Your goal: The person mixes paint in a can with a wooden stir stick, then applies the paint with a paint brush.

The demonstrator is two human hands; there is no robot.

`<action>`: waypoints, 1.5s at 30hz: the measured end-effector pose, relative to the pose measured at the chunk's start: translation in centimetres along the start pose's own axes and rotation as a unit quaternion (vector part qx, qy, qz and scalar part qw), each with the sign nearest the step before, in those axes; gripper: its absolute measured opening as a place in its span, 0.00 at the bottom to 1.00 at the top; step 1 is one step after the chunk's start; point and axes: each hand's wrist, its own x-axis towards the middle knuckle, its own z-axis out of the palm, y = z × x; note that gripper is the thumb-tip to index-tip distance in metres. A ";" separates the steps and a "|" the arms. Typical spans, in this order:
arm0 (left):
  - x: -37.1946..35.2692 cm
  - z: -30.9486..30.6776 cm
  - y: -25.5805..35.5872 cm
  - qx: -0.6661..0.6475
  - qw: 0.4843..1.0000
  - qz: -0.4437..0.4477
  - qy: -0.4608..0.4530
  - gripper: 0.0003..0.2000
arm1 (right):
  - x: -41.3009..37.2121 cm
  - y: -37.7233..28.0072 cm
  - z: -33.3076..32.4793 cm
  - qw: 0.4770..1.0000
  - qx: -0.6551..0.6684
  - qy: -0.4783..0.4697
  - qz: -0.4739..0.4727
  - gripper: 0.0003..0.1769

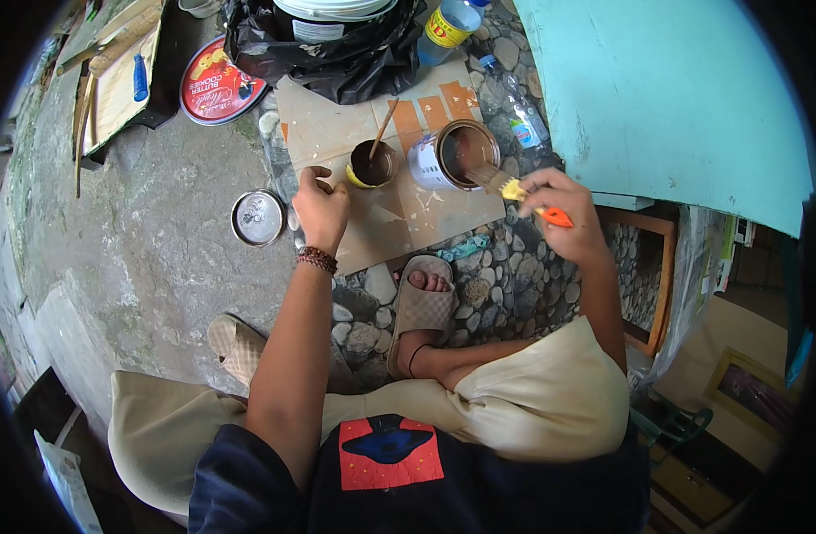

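Observation:
My right hand (564, 214) grips a paintbrush (515, 190) with an orange-tipped handle and a yellow ferrule. The bristles rest at the rim of a paint can (435, 160), which stands tilted in view with dark brown paint inside. My left hand (322, 206) hovers over the edge of the cardboard, fingers loosely bent, thumb apart, and no object visible in it. Just right of it stands a small yellow-rimmed cup (371, 166) of dark paint, with a wooden stick (385, 129) leaning in it.
Paint-spotted cardboard (390, 222) lies on pebbles and concrete. A round metal lid (258, 219) and a red cookie tin lid (219, 82) lie left. Behind are a bucket in a black bag (337, 62) and plastic bottles (519, 116). A turquoise panel (666, 98) bounds the right.

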 end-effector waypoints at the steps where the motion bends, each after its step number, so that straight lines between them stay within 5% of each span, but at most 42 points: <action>1: 0.0 -0.2 0.0 0.004 1.000 0.012 0.004 0.12 | -0.4 -0.3 -0.5 1.000 0.010 0.010 0.009 0.18; 7: 0.2 0.0 0.0 -0.001 1.000 -0.002 0.003 0.12 | -0.2 -0.3 -1.2 0.996 0.045 0.080 0.023 0.11; 12: 0.0 0.1 -0.1 -0.006 1.000 0.010 0.002 0.12 | -0.3 1.5 1.9 0.926 0.231 0.177 0.242 0.04; 20: 0.2 -0.5 0.1 -0.013 1.000 -0.002 0.009 0.12 | -1.1 -0.1 -1.2 0.911 0.207 0.251 0.252 0.04; 24: 0.3 -1.1 0.4 -0.027 0.999 -0.007 0.021 0.12 | -0.4 -0.3 -1.7 0.865 0.352 0.276 0.228 0.11; 26: 0.6 -1.6 0.5 -0.048 0.998 -0.009 0.045 0.12 | -0.1 0.0 -1.5 0.800 0.524 0.229 0.184 0.14; 28: 1.0 -2.1 0.2 -0.060 0.996 -0.024 0.059 0.12 | 0.4 0.3 -0.6 0.795 0.549 0.199 0.167 0.17; 34: -0.8 -2.7 2.6 -0.131 0.967 0.042 0.215 0.06 | 4.5 -2.8 2.1 0.654 0.712 0.181 0.180 0.18; 39: -4.7 -2.3 9.1 -0.275 0.957 0.074 0.050 0.06 | 8.5 -5.1 3.7 0.589 0.779 0.114 0.184 0.18; 43: -6.3 -2.1 13.1 -0.382 0.919 0.045 -0.085 0.13 | 9.8 -7.3 5.9 0.619 0.754 0.094 0.201 0.17; 45: -6.0 -2.1 13.7 -0.396 0.912 0.095 -0.054 0.13 | 9.9 -9.0 7.0 0.638 0.725 0.107 0.236 0.17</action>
